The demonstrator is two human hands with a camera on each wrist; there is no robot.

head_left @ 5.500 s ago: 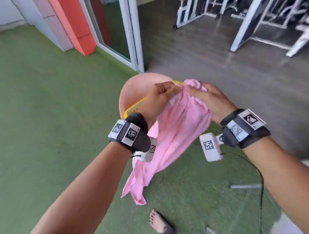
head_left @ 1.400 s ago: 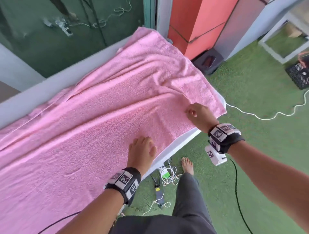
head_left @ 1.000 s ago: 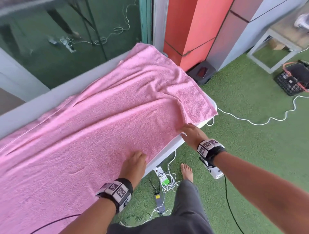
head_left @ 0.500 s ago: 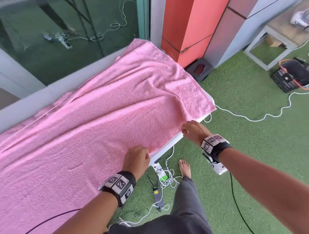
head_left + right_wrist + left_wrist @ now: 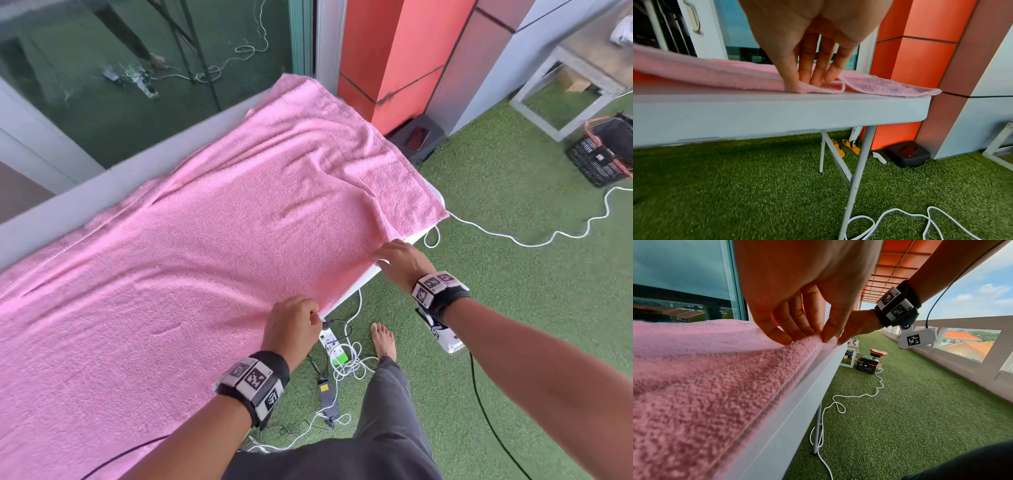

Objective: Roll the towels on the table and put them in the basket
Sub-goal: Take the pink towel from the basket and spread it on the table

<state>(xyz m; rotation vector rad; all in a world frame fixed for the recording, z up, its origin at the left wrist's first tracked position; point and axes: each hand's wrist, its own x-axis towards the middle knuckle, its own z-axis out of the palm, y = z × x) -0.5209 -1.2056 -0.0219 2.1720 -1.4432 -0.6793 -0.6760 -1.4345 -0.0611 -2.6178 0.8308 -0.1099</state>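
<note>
The left hand (image 5: 293,325) pinches the pink towel (image 5: 205,240) hem at the white surface (image 5: 777,113) edge; the right hand (image 5: 400,260) presses it with straight fingers. The wristbands (image 5: 253,377) carry square codes.

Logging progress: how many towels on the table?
1: pink towel spread over the table, left hand and right hand at its near edge. Others beneath would be hidden.

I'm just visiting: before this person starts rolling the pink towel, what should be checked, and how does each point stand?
1. Left hand pinches the towel by its near edge: ok.
2. Right hand grips that edge: not ok; straight fingers only press on it.
3. Towel lies flat: not ok; a crease runs near its right end.
4. Towel rests on the table: ok.
5. Basket has room: cannot tell; it stands away on the grass.
</note>
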